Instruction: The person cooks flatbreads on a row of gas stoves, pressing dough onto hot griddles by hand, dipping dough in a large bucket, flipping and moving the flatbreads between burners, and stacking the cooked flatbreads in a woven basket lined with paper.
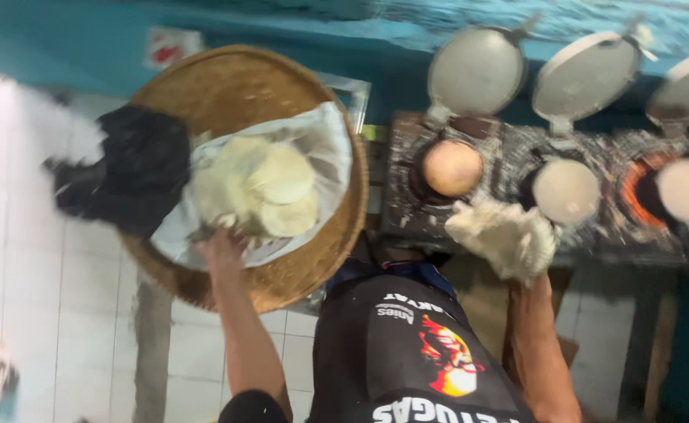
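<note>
1. Left hand (221, 247) reaches into the woven tray (313, 258); fingers touch the cloth under the stacked flatbreads (262, 188), grip unclear.
2. Right hand (505, 239), cloth-wrapped, fingers hidden, hovers beside the stove (517, 149).
3. Three rounds cook there; one round (452, 168) is browned, the others are pale.

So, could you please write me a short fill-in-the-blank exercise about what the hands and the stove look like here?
1. The left hand reaches into a round woven ____ lined with white cloth.
2. The flatbreads lie in a pile on the ____.
3. The right hand wears a white ____.
4. Above the stove, the round lids number ____.

Missing words: basket; cloth; glove; three
</note>
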